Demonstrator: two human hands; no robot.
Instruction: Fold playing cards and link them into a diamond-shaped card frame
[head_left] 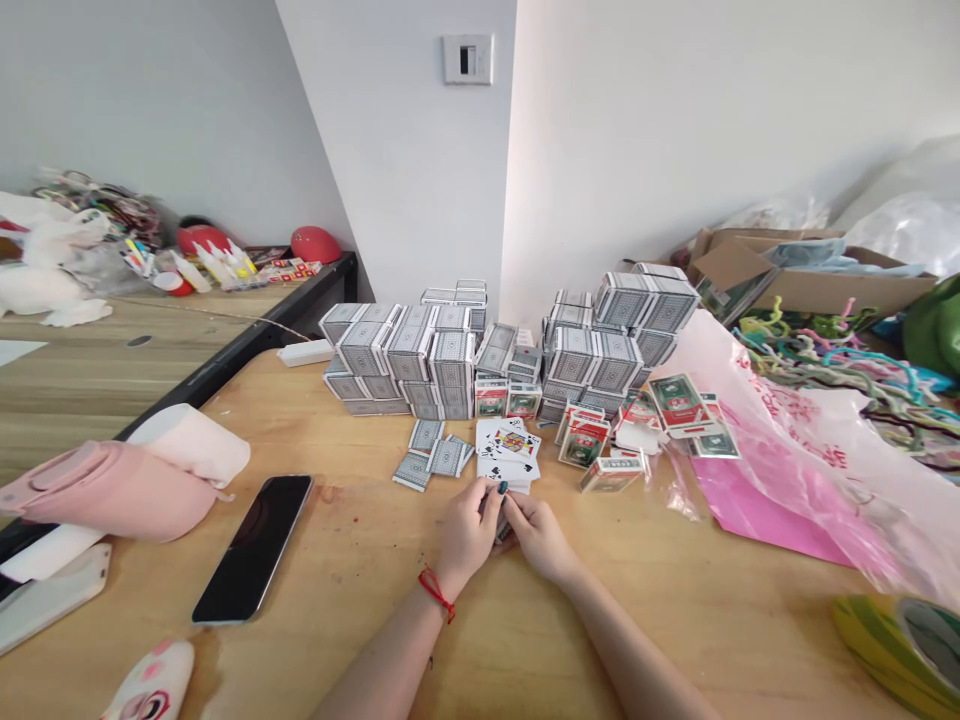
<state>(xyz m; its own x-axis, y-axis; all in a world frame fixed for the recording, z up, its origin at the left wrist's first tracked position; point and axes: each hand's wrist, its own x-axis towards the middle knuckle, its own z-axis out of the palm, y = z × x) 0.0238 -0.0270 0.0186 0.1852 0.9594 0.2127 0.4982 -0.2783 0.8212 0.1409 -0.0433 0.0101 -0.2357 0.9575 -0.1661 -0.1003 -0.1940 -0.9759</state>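
Both my hands meet at the middle of the wooden table [360, 570]. My left hand [466, 535], with a red string at the wrist, and my right hand [538, 538] are closed together round a small stack of playing cards [503, 527], mostly hidden between the fingers. Just beyond the fingertips lies a spread of face-up cards [510, 452]. A few face-down cards [435, 460] lie to the left of it. Behind stand stacked blocks of patterned card decks [420, 355].
A black phone [253, 548] lies left of my hands, a pink pouch [105, 490] further left. Card boxes [600, 440] and a pink plastic bag [780, 450] sit to the right, with a cardboard box [810, 275] and coloured cords [832, 360] behind.
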